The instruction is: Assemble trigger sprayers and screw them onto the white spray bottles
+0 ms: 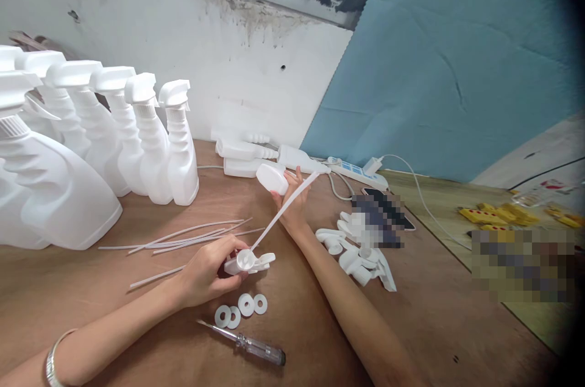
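Note:
My left hand (208, 271) is closed round a white trigger spray head (245, 260), its round collar facing up. A thin white dip tube (284, 210) rises from that collar and slants up to the right, passing in front of my right hand (295, 201). The right fingers are wrapped round a white plastic bottle (270, 178), whose base faces me. Below the left hand lie several white ring washers (246, 305) and a screwdriver (256, 347) with a clear handle. Loose dip tubes (192, 237) lie behind the left wrist.
Assembled spray bottles (180, 149) stand in rows at the left. More bottles (249, 149) lie by the wall, beside a power strip (356, 172) with cables. Loose spray heads (361, 259) are piled to the right, near a phone (406, 216). Yellow items (498, 214) lie farther right.

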The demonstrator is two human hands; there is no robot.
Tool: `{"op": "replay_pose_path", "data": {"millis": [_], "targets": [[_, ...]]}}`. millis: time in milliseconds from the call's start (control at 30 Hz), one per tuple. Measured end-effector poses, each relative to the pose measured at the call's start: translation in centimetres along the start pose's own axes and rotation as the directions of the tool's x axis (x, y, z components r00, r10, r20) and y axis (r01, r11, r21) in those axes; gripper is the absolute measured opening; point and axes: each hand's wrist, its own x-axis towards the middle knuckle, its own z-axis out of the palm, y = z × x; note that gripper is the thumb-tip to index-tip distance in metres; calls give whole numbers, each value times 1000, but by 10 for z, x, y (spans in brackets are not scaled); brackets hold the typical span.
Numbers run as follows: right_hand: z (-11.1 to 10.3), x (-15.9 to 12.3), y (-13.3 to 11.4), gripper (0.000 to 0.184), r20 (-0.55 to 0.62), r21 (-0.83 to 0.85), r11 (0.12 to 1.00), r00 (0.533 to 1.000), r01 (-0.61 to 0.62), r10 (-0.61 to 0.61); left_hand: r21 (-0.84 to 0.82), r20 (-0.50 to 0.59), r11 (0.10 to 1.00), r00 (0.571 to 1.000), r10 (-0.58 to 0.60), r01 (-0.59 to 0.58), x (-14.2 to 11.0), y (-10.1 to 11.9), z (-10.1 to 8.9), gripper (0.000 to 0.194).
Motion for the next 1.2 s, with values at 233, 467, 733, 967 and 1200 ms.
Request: {"op": "replay_pose_path", "data": {"millis": [233, 467, 733, 967, 1200], "targets": [[-45, 27, -4, 53, -240, 265, 946, 937, -189, 254, -13, -205, 997, 976, 76, -81, -3, -2, -1, 19], [-61, 40, 5, 53, -283, 274, 940, 917, -203, 280, -31, -247, 999, 969, -24, 17, -3, -3, 1, 17], [-55, 43, 14, 71, -155, 319, 897, 917, -306, 368, -52, -264, 999, 964, -9, -5, 0, -4, 3, 16], [-47, 46, 32, 52, -44, 236, 853, 872, -465, 487, -85, -260, 994, 962, -83, 63, 0, -5, 5, 18], [-111, 78, 34, 56, -188, 756, 529, 646, -386, 740, -86, -246, 992, 963, -108, 89, 0, -4, 4, 18]]}}
